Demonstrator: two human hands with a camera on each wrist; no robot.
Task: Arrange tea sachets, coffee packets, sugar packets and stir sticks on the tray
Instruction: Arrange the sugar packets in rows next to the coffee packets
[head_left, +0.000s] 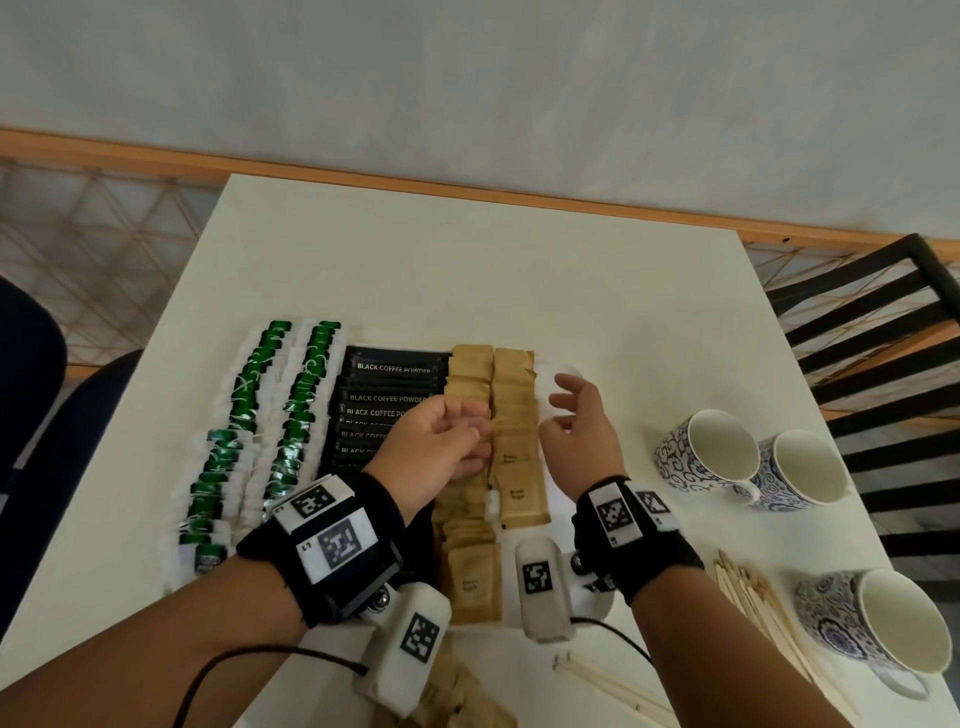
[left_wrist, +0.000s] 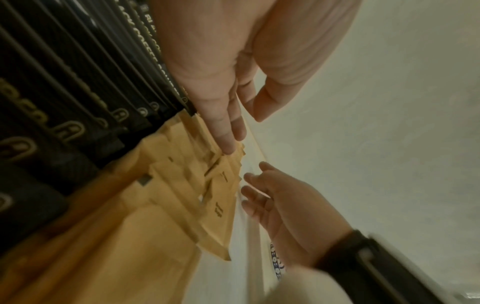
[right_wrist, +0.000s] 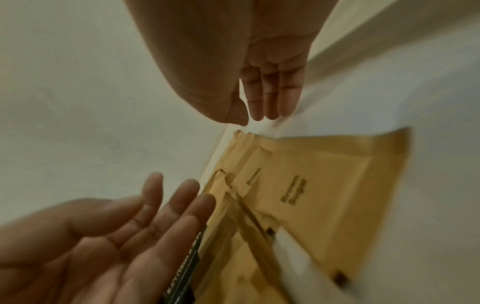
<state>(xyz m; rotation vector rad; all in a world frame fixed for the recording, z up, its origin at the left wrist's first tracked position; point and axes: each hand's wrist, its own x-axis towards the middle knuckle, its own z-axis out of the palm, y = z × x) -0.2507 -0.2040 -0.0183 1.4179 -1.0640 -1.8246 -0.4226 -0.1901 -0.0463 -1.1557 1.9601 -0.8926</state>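
Observation:
A white tray (head_left: 545, 370) holds rows of green tea sachets (head_left: 260, 415), black coffee packets (head_left: 387, 384) and two columns of brown sugar packets (head_left: 514, 410). My left hand (head_left: 452, 441) hovers over the left sugar column. In the left wrist view its straight fingers (left_wrist: 228, 144) touch the top edges of the sugar packets (left_wrist: 182, 195). My right hand (head_left: 571, 410) floats just right of the right sugar column, fingers spread and holding nothing. Wooden stir sticks (head_left: 748, 592) lie on the table at the lower right, off the tray.
Three blue-patterned cups (head_left: 711, 452) stand on the table to the right. More loose sugar packets (head_left: 457, 696) and thin sticks (head_left: 597, 675) lie near the front edge. A black chair (head_left: 883, 322) stands beyond the table's right side.

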